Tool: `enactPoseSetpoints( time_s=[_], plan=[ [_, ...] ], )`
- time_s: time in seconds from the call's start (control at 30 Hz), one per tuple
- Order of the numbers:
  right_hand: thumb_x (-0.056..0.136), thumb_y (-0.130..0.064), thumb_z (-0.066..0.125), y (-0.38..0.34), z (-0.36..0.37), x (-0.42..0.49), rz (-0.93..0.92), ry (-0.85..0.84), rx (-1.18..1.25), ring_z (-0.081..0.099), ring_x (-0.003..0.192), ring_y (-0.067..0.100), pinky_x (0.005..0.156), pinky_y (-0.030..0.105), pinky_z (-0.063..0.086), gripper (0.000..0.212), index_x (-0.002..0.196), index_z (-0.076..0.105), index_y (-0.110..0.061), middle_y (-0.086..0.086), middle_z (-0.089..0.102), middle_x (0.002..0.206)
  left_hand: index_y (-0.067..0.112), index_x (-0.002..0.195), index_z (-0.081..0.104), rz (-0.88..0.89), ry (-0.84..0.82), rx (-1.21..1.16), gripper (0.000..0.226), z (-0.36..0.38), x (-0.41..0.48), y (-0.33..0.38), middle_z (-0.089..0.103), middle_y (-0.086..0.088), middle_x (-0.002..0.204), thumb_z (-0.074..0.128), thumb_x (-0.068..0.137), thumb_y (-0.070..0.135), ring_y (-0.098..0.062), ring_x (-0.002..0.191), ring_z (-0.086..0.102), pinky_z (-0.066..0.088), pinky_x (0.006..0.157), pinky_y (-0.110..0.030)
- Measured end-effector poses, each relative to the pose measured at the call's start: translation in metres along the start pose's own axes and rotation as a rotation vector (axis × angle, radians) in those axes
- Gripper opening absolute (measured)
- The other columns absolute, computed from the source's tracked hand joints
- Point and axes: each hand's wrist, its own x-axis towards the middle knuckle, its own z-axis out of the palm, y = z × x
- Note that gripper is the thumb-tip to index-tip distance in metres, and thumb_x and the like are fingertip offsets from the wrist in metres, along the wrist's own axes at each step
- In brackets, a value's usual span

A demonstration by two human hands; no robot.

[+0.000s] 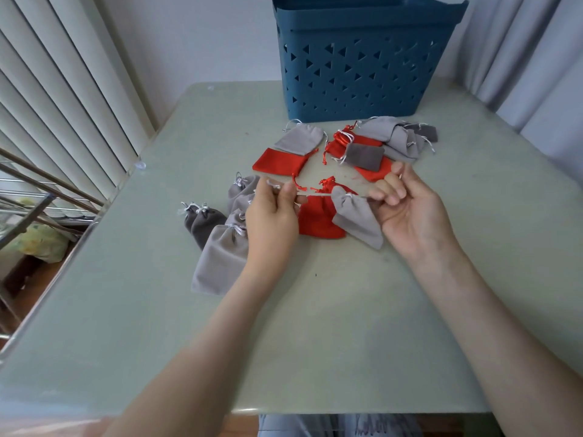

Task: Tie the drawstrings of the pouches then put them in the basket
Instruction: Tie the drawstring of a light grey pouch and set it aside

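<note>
small light grey velvet pouch (pixel 356 217) hangs at frame centre, its white drawstrings (pixel 273 185) pinched by left hand (pixel 271 212) and right hand (pixel 407 212). cord may slip if pulled unevenly. blue perforated plastic basket (pixel 362 74) at upper centre.

The scene is lit softly and evenly, with the brightest area found at the blinds (pixel 63 99), left of the left hand (pixel 271 216). Only faint shadows are cast on the table (pixel 331 326). Straight lines are bowed toward the edges, and the bottom-left corner is blurred.
</note>
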Motion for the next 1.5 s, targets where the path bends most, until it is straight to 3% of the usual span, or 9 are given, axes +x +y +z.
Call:
enactPoseSetpoints(
  time_s=[0.13, 0.33, 0.43, 0.53, 0.67, 0.9, 1.07, 1.27, 1.5],
  plan=[
    [0.098, -0.016, 0.045, 0.001, -0.002, -0.005, -0.143, -0.111, -0.526, 0.027, 0.044, 0.005, 0.045, 0.017, 0.030, 0.010, 0.093, 0.052, -0.013, -0.003, 0.040, 0.058, 0.023, 0.073, 0.043, -0.079, -0.092, 0.023, 0.021, -0.003, 0.000, -0.002, 0.065, 0.008, 0.063, 0.047, 0.092, 0.031, -0.016, 0.054, 0.047, 0.039, 0.063, -0.042],
    [0.090, -0.007, 0.059, 0.018, -0.003, -0.015, -0.074, -0.319, -1.183, 0.054, 0.072, 0.004, 0.069, 0.016, 0.042, 0.009, 0.088, 0.063, -0.016, -0.001, 0.058, 0.078, 0.013, 0.079, 0.045, -0.061, -0.293, -0.211, 0.020, -0.001, -0.007, 0.012, 0.055, 0.002, 0.053, 0.047, 0.099, 0.016, -0.010, 0.036, 0.037, 0.028, 0.038, -0.020],
    [0.092, -0.006, 0.056, 0.018, 0.003, -0.021, 0.001, -0.376, -1.130, 0.059, 0.072, 0.009, 0.073, 0.022, 0.046, 0.011, 0.082, 0.060, -0.008, 0.002, 0.064, 0.074, 0.009, 0.083, 0.046, -0.080, -0.385, -0.398, 0.015, -0.002, -0.010, 0.016, 0.055, -0.003, 0.053, 0.046, 0.098, 0.011, -0.009, 0.036, 0.036, 0.029, 0.036, -0.017],
    [0.095, 0.000, 0.047, 0.016, 0.007, -0.025, 0.060, -0.392, -0.950, 0.055, 0.050, -0.003, 0.056, 0.009, 0.042, 0.014, 0.087, 0.056, -0.006, -0.009, 0.063, 0.057, 0.010, 0.096, 0.048, -0.066, -0.447, -0.472, 0.005, -0.002, -0.011, 0.017, 0.065, -0.024, 0.082, 0.050, 0.096, 0.006, -0.010, 0.043, 0.039, 0.033, 0.040, -0.018],
    [0.089, -0.015, 0.054, 0.020, 0.004, -0.020, -0.005, -0.386, -0.936, 0.035, 0.051, 0.010, 0.050, 0.017, 0.031, 0.010, 0.087, 0.064, -0.010, 0.002, 0.054, 0.063, 0.011, 0.117, 0.044, 0.000, -0.428, -0.389, 0.028, -0.002, -0.010, 0.015, 0.071, -0.001, 0.100, 0.051, 0.093, -0.002, -0.012, 0.065, 0.056, 0.045, 0.057, -0.020],
    [0.084, -0.017, 0.055, 0.025, 0.002, -0.018, -0.037, -0.267, -0.771, 0.031, 0.048, 0.005, 0.049, 0.015, 0.029, 0.008, 0.083, 0.062, -0.014, -0.007, 0.046, 0.055, 0.018, 0.080, 0.064, 0.032, -0.351, -0.073, 0.012, -0.003, -0.008, 0.009, 0.066, 0.004, 0.074, 0.061, 0.091, 0.018, -0.010, 0.072, 0.060, 0.051, 0.071, -0.028],
    [0.092, -0.008, 0.055, 0.027, 0.002, -0.017, -0.086, -0.239, -0.727, 0.056, 0.063, 0.000, 0.065, 0.014, 0.044, 0.008, 0.086, 0.057, -0.012, -0.011, 0.061, 0.064, 0.024, 0.080, 0.067, 0.038, -0.372, -0.037, 0.013, -0.001, -0.008, 0.007, 0.070, -0.003, 0.077, 0.062, 0.090, 0.017, -0.030, 0.079, 0.066, 0.056, 0.079, -0.048],
    [0.088, -0.010, 0.059, 0.028, -0.002, -0.015, -0.162, -0.239, -0.887, 0.060, 0.081, 0.007, 0.081, 0.021, 0.047, 0.017, 0.102, 0.064, -0.017, -0.006, 0.065, 0.083, 0.016, 0.087, 0.070, 0.053, -0.368, 0.002, 0.010, 0.000, -0.009, 0.008, 0.072, -0.002, 0.083, 0.061, 0.091, 0.014, -0.017, 0.081, 0.066, 0.053, 0.080, -0.039],
    [0.090, 0.002, 0.055, 0.026, 0.005, -0.016, -0.138, -0.191, -0.718, 0.056, 0.067, 0.007, 0.065, 0.018, 0.048, 0.017, 0.082, 0.059, -0.013, -0.001, 0.059, 0.074, 0.022, 0.084, 0.068, 0.208, -0.444, 0.153, 0.006, 0.003, -0.011, 0.003, 0.062, 0.011, 0.080, 0.063, 0.088, 0.021, -0.006, 0.077, 0.057, 0.044, 0.074, -0.017]
  ],
)
